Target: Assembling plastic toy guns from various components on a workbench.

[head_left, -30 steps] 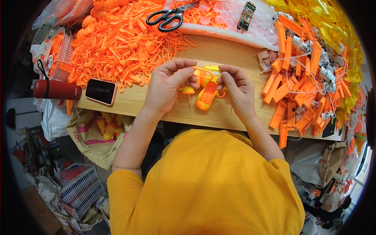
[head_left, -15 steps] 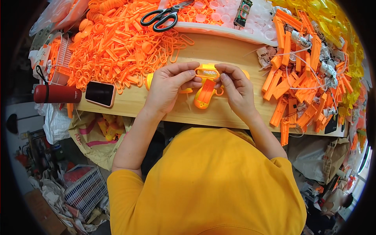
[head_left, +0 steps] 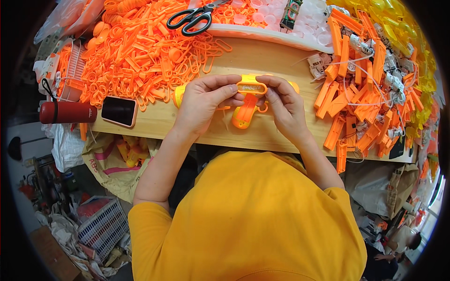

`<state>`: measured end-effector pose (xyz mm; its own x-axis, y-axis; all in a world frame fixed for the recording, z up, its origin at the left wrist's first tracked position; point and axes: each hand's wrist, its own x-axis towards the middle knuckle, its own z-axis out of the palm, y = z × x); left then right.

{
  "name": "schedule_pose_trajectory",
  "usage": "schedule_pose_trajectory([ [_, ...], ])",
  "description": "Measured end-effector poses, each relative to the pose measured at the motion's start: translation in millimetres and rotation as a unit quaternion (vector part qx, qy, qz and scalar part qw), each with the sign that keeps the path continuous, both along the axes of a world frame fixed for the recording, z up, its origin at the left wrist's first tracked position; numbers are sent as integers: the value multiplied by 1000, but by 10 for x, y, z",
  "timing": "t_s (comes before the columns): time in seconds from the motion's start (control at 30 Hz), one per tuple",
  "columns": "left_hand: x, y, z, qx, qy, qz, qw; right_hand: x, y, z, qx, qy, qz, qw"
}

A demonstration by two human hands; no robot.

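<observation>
Between my two hands is a slim orange oval ring (head_left: 253, 93), above a toy bubble gun. My left hand (head_left: 202, 100) pinches its left end between thumb and fingers. At the other end, the thumb and forefinger of my right hand (head_left: 287, 105) are closed on it. Behind the ring lies the yellow toy bubble gun (head_left: 241, 124) on the table, its handle with an orange inset pointing toward me. My fingers cover much of its body; a yellow end shows beside each hand. A small orange loop sticks out right of the handle.
A heap of orange plastic parts (head_left: 136, 61) covers the table's left, with scissors (head_left: 190, 21) at its edge. A phone (head_left: 119, 111) and red flask (head_left: 68, 113) lie front left. Orange housings with wires (head_left: 365, 93) pile up right. A white tray (head_left: 272, 35) holds clear cups.
The orange ring has shifted slightly right, and its full oval outline now shows. Both hands keep their pinch, with small finger shifts. The toy gun stays in place.
</observation>
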<state>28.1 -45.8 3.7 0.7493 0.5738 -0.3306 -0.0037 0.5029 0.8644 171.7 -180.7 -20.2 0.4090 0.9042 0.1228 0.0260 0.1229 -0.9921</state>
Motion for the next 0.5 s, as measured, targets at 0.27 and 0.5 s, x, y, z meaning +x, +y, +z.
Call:
schedule_pose_trajectory([
  [0.27, 21, -19, -33, 9, -41, 5, 999, -1, 9, -1, 62, 45, -61, 995],
  [0.5, 122, -98, -16, 14, -34, -2, 999, 77, -62, 116, -6, 281, -99, 955],
])
